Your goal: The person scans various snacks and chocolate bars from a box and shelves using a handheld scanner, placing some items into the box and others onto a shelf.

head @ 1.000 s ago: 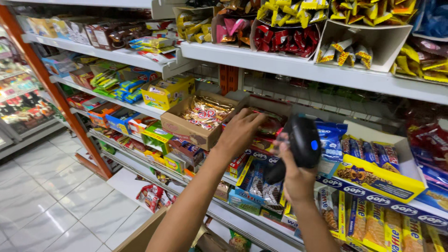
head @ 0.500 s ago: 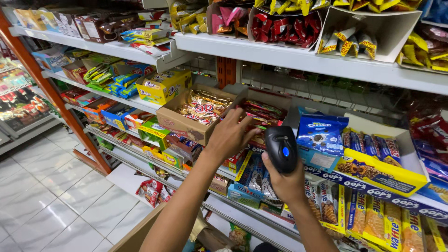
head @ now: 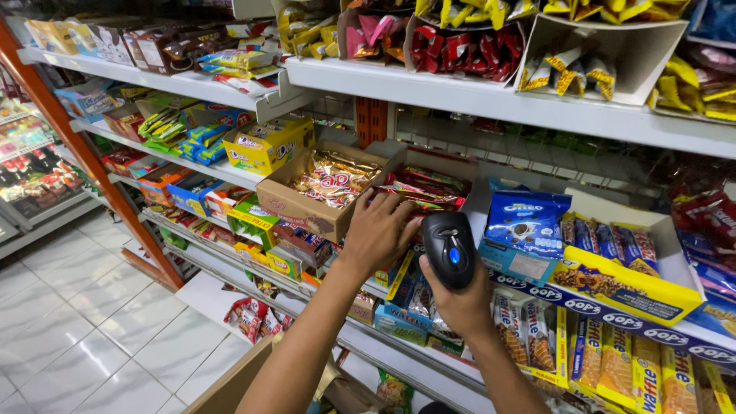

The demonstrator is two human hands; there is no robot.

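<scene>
Lowered since earlier, the black, blue-buttoned scanner (head: 449, 249) sits gripped in the right hand (head: 460, 295); left hand (head: 379, 230) spreads open.

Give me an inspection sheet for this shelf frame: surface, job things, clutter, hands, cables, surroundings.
Surface: white store shelves, tiered and packed with stock.
Job's things: black handheld scanner with a blue button; red snack packets in a tray.
Clutter: open cardboard box of shiny wrapped sweets, yellow box, blue cookie pack, wafer packs along the lower shelf.
Hands: left hand rests on the red snack packets beside the cardboard box; right hand grips the scanner upright.
Cables: nothing seen.
Surroundings: white tiled floor, orange shelf upright, another rack at far left.
</scene>
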